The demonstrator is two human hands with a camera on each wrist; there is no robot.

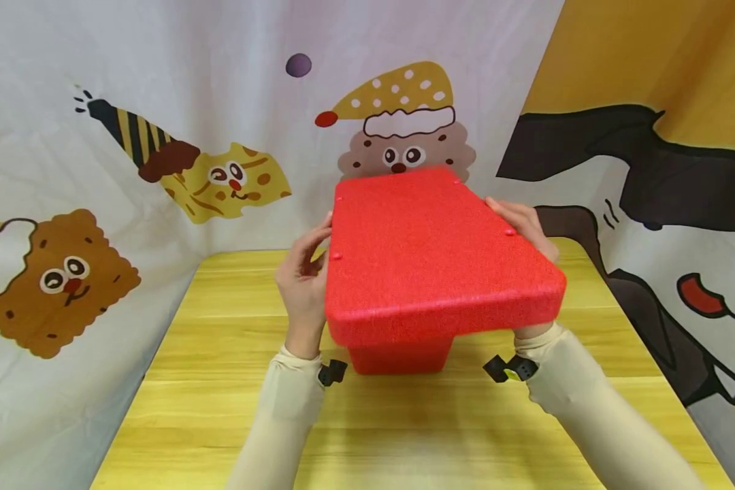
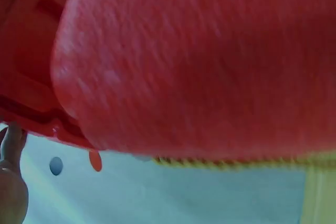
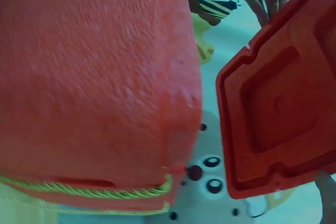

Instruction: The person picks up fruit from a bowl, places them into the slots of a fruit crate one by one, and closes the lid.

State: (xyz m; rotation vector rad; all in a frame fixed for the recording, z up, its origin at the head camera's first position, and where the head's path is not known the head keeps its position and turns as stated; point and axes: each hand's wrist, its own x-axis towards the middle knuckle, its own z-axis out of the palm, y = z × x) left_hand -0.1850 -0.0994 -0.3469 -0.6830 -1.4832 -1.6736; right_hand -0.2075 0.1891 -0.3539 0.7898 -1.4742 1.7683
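A red plastic lid (image 1: 429, 245) is tilted above a red box (image 1: 401, 357) standing on the table. My left hand (image 1: 306, 286) holds the lid's left edge with bent fingers. On the opposite edge, my right hand (image 1: 527, 224) grips it, its thumb out of sight. Recesses and a notched rim mark the underside of the lid (image 3: 278, 103) in the right wrist view. Both wrist views show the box's rough outer wall (image 2: 199, 66) close up. A gap separates wall and lid in the right wrist view. The inside of the box is hidden.
The wooden table (image 1: 220, 401) extends around the box. A white cartoon-print cloth (image 1: 233, 68) hangs behind and beside it. A yellow-green twisted cord (image 3: 105, 190) runs along the box in the right wrist view. Small black devices (image 1: 333, 373) sit at both wrists.
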